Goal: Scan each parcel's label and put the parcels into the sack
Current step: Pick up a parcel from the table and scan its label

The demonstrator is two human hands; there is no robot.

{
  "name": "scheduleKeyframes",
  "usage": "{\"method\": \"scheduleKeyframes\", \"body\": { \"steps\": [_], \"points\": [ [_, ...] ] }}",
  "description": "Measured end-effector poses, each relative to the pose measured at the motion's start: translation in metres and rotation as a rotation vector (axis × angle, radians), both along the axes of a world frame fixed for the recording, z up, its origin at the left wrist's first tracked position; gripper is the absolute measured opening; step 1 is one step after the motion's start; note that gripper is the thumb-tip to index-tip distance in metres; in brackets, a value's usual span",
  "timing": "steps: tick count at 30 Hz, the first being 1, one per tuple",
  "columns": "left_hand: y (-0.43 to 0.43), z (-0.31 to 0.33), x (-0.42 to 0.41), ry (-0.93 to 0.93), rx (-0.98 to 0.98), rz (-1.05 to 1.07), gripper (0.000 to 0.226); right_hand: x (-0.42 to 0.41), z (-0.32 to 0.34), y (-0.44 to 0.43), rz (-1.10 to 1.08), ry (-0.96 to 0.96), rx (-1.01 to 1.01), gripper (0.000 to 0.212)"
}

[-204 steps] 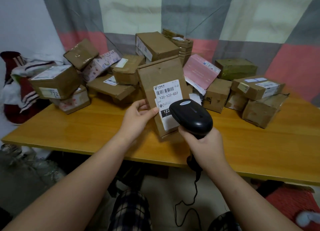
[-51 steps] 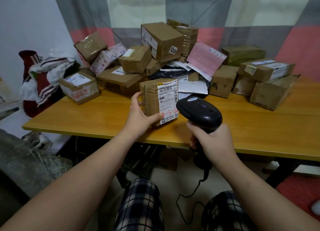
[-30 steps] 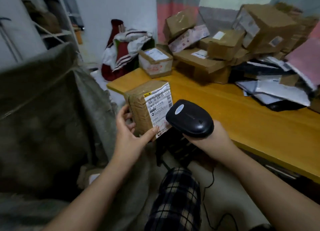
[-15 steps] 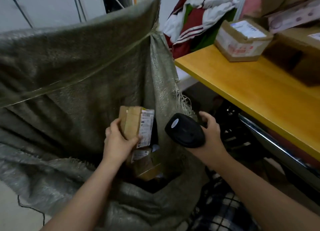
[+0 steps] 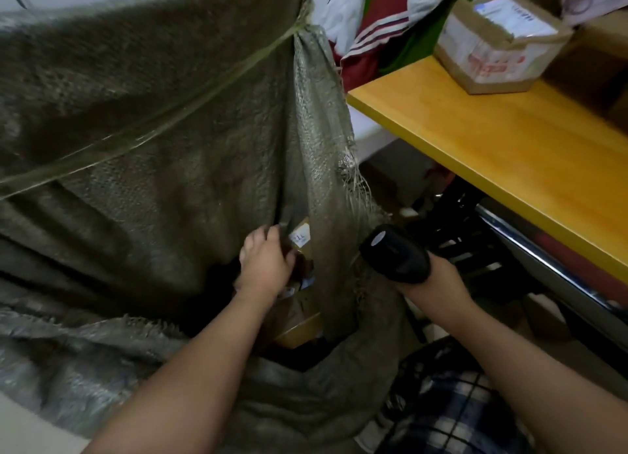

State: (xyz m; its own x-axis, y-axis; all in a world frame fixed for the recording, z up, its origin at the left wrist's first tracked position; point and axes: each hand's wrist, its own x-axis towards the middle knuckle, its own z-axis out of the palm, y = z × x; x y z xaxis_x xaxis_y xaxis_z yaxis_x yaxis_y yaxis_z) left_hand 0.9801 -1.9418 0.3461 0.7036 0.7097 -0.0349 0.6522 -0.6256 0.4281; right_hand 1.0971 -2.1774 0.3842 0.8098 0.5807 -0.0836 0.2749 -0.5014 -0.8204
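Inside the sack (image 5: 153, 130), the parcel (image 5: 300, 237) sits just past the bent fingers (image 5: 258, 241) of the left hand (image 5: 263, 266), grip hard to tell; the right hand (image 5: 438, 280) grips the scanner (image 5: 394, 253).

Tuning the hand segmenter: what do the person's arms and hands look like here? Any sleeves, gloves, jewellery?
Both bare: the left arm and right arm show no sleeves up to the frame edge. The left hand and right hand have no gloves, and no ring, watch or band shows on the visible sides. No markings.
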Motion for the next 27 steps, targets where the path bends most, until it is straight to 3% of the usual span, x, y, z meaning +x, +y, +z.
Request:
{"method": "scheduleKeyframes", "body": {
  "steps": [6,11,20,27],
  "points": [
    [-0.050,0.071,-0.009,-0.266,0.084,-0.123,0.048,-0.009,0.037,-0.020,-0.156,-0.029,0.181,0.033],
    [-0.116,0.137,0.014,-0.288,0.178,-0.394,0.050,-0.016,0.091,-0.070,-0.303,-0.087,0.289,0.030],
    [-0.265,0.216,0.100,-0.349,0.197,-0.834,0.048,-0.019,0.174,-0.242,-0.624,-0.158,0.501,0.010],
    [-0.334,0.247,0.185,-0.425,0.216,-0.913,0.059,0.009,0.220,-0.315,-0.778,-0.171,0.544,0.010]
  ]
}}
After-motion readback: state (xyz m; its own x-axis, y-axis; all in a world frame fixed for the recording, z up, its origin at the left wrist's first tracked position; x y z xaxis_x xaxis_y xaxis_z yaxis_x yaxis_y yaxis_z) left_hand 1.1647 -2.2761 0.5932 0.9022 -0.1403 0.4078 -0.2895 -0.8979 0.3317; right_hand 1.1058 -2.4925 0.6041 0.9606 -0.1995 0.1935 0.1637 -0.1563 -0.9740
